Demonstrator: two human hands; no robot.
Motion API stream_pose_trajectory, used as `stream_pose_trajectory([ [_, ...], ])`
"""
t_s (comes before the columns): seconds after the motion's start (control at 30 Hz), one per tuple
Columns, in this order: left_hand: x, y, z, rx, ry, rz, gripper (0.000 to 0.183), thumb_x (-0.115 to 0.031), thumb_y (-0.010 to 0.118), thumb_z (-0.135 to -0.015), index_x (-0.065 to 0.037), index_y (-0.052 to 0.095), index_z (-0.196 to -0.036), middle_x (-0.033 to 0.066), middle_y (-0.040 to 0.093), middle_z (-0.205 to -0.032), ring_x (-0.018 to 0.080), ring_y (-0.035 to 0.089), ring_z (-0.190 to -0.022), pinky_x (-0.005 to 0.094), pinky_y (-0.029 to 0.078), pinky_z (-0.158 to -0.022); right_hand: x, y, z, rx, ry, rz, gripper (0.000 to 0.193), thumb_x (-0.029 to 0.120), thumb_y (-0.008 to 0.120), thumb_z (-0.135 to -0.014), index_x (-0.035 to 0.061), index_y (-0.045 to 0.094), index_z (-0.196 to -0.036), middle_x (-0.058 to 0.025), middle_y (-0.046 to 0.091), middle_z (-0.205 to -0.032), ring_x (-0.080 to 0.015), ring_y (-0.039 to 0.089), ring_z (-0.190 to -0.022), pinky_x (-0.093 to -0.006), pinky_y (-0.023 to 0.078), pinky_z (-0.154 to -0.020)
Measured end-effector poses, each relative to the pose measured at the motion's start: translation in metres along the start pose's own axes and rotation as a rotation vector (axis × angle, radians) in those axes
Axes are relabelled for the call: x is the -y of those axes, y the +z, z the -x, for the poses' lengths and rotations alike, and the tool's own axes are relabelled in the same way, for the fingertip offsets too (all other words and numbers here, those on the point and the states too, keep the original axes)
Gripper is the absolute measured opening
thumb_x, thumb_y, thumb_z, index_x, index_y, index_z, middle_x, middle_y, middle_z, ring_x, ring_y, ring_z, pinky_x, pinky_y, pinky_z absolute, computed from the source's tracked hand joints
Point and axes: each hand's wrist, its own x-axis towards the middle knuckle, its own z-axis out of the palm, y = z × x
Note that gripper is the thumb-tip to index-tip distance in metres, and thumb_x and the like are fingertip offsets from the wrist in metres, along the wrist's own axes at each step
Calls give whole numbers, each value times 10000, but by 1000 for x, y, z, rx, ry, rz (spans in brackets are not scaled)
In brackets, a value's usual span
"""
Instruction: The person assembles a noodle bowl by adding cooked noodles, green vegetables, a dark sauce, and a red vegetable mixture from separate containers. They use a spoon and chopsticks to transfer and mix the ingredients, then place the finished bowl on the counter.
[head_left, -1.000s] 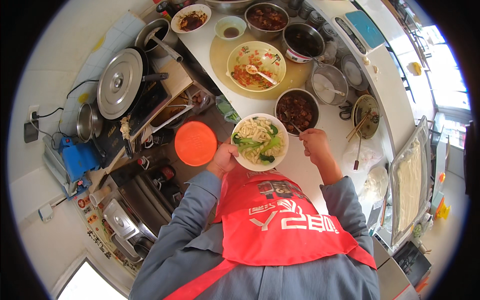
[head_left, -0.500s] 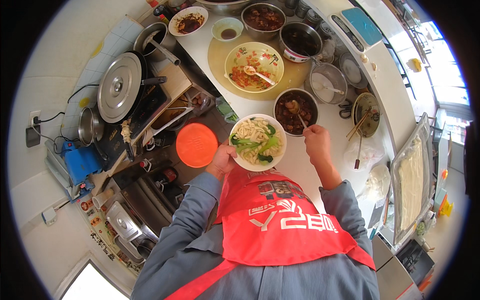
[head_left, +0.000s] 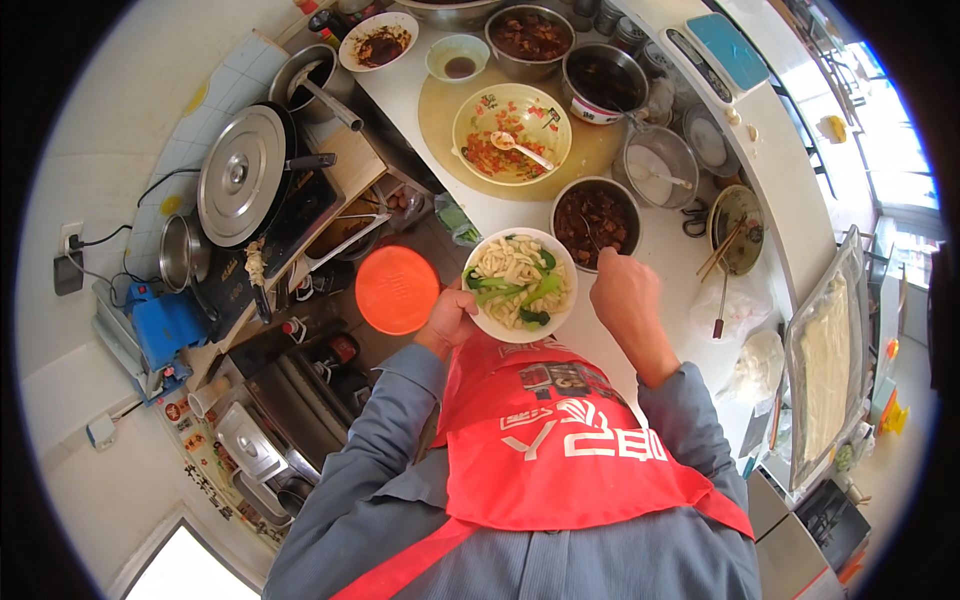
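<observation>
My left hand [head_left: 449,317] grips the left rim of a white bowl [head_left: 519,338] in front of my apron. Pale thick noodles [head_left: 505,265] and green leafy vegetables [head_left: 545,288] fill it. To its right, my right hand [head_left: 627,294] is closed round the handle of a spoon [head_left: 592,237]. The spoon's lower end is sunk in dark brown chunky stew [head_left: 585,208], inside a round metal bowl [head_left: 637,212] on the white counter. Just behind the noodles stands a yellow bowl [head_left: 463,120] of chopped red and green bits, with a white spoon [head_left: 522,150] in it.
Behind are a metal bowl of red-brown food [head_left: 530,30], a pot of dark liquid [head_left: 605,75] and a strainer-like bowl of white powder [head_left: 655,170]. Chopsticks [head_left: 725,245] lie in a bowl at right. An orange round lid [head_left: 397,290] and a lidded pan [head_left: 240,175] are left.
The spoon's head has gone down into the stew, where it showed above it before. My right hand has turned and shifted slightly nearer. My left hand still holds the noodle bowl.
</observation>
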Motion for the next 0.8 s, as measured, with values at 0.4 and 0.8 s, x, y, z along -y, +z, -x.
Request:
stream_pose_trajectory([
  [0.4, 5, -8, -3, -26, 0, 16, 848, 56, 456, -586, 42, 438, -1433, 217, 567, -1390, 379, 574, -1268, 454, 472, -1098, -20, 43, -40, 201, 465, -852, 170, 126, 646, -838, -33, 689, -798, -261, 659, -766, -399, 643, -673, -447, 503, -644],
  [0.8, -6, 11, 4, 25, 13, 44, 805, 82, 443, -597, 66, 468, -1402, 215, 580, -1373, 373, 578, -1264, 450, 470, -1106, -35, 59, -17, 66, 447, -1124, 166, 109, 657, -892, -18, 651, -786, -45, 525, -611, -140, 476, -524, -338, 385, -486],
])
